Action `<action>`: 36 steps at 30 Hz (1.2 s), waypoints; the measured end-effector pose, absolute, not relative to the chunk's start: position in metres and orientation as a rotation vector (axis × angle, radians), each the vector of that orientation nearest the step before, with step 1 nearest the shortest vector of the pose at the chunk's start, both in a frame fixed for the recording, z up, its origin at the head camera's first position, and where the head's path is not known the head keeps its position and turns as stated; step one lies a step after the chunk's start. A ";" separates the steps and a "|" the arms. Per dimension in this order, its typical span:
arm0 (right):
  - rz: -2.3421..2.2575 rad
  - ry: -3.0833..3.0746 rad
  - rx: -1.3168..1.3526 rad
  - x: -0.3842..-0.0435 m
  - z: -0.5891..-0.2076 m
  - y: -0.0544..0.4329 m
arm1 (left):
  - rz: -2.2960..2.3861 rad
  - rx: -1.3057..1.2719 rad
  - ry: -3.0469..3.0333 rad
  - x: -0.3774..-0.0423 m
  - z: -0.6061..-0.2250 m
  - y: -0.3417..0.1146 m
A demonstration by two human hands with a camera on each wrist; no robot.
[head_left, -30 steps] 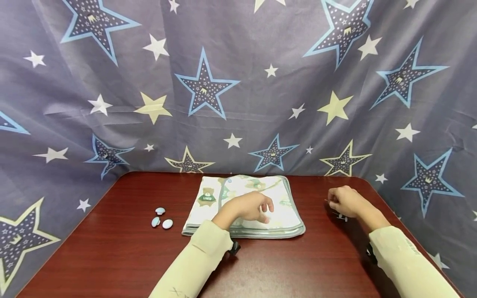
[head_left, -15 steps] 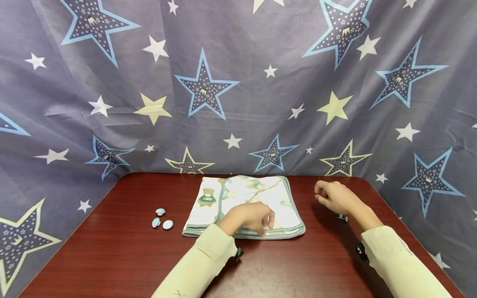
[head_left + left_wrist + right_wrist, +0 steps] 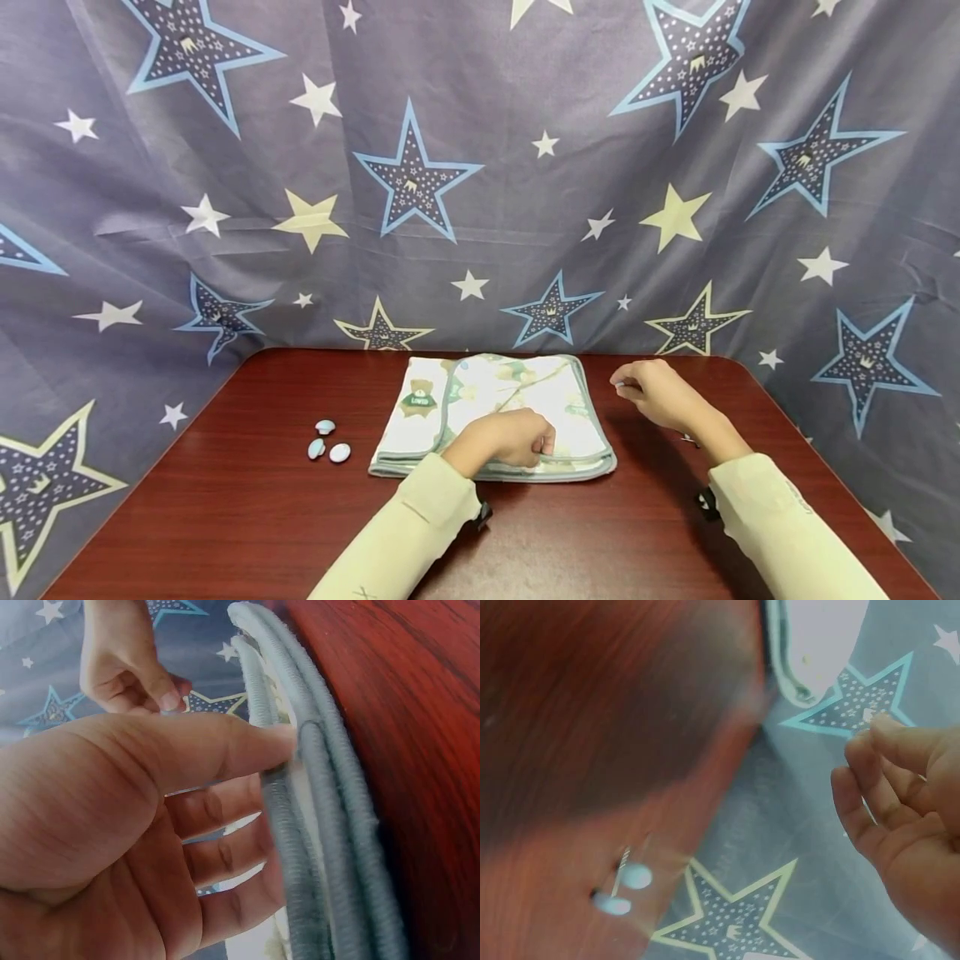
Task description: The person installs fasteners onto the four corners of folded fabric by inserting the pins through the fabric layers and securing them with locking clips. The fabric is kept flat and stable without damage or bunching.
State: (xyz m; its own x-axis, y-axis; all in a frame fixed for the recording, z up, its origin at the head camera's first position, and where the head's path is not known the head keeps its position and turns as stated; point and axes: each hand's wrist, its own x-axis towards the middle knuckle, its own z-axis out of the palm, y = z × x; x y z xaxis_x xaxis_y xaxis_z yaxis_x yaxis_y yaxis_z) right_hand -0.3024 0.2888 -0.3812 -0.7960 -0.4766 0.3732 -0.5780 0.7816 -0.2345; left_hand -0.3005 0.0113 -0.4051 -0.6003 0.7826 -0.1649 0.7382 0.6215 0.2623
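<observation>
A folded white blanket [image 3: 408,425] with teddy-bear prints and grey-green piped edges lies in the middle of the table. My left hand [image 3: 510,437] grips its front edge, right of centre. In the left wrist view the thumb tip goes in at the gap between the piped layers [image 3: 319,795], with the other fingers on the upper face. Just right of the blanket, my right hand [image 3: 652,392] is raised above the table, thumb and index finger pinching a small pin. Mostly the fingers hide it; a light-blue bit shows at the fingertips. Behind that hand lie more pins with round light-blue heads [image 3: 636,876].
Left of the blanket, three light-blue and white mushroom-shaped caps [image 3: 340,452] lie on the dark red wooden table [image 3: 225,500]. A grey curtain with stars [image 3: 480,167] hangs close behind the table's far edge.
My right hand has lifted from beside the pins and moved left towards the blanket. The left hand has come down from above the blanket to its front edge and taken hold of it.
</observation>
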 end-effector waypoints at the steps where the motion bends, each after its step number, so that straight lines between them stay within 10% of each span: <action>1: 0.500 -2.673 0.821 -0.302 -0.380 0.287 | 0.247 1.248 2.589 -0.301 -0.406 0.011; 36: 0.501 -2.546 1.172 -0.264 -0.352 0.217 | 0.926 1.118 2.715 -0.328 -0.384 -0.021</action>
State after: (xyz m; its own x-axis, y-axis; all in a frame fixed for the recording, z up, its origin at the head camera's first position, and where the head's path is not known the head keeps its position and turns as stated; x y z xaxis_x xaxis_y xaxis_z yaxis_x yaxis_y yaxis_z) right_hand -0.2641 0.2170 -0.3523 -0.6254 -0.6692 0.4013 -0.7713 0.6080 -0.1882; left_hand -0.3278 -0.0211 -0.3840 -0.7346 0.6588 0.1626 0.6208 0.5557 0.5530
